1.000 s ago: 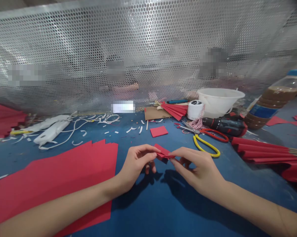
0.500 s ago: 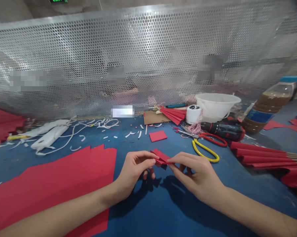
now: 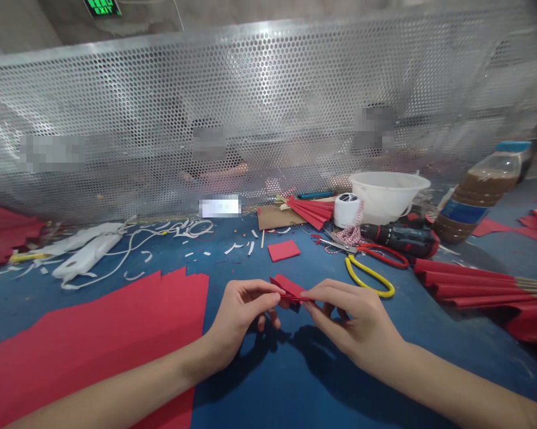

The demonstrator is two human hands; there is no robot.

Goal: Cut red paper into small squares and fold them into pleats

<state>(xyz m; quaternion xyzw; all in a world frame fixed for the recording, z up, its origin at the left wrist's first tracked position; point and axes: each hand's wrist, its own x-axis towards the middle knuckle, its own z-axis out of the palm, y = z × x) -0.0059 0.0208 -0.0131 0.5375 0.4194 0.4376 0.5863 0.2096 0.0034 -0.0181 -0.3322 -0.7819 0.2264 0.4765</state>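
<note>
Between my two hands is a small folded piece of red paper (image 3: pixel 289 286), held just above the blue table (image 3: pixel 245 393). My left hand (image 3: pixel 245 313) pinches its left edge between thumb and index finger, the other fingers curled below. My right hand (image 3: pixel 355 313) grips the right edge in the same way. Beyond the hands lies a small red paper rectangle (image 3: pixel 284 250), flat on the table. A stack of large red paper sheets (image 3: pixel 129 322) spreads out on the left, partly under my left forearm.
Scissors (image 3: pixel 370 275) with yellow and red handles lie at right, near a power drill (image 3: pixel 397 237), string spool (image 3: pixel 347 210), white bowl (image 3: pixel 388 190) and bottle (image 3: pixel 478 196). Pleated red paper (image 3: pixel 469 283) lies further right. A power strip (image 3: pixel 87 256) stands back left. Perforated metal panel (image 3: pixel 268 119) closes the back.
The folded red paper looks flatter between my fingers. Both hands keep hold of it in nearly the same place. The camera view has tipped slightly upward.
</note>
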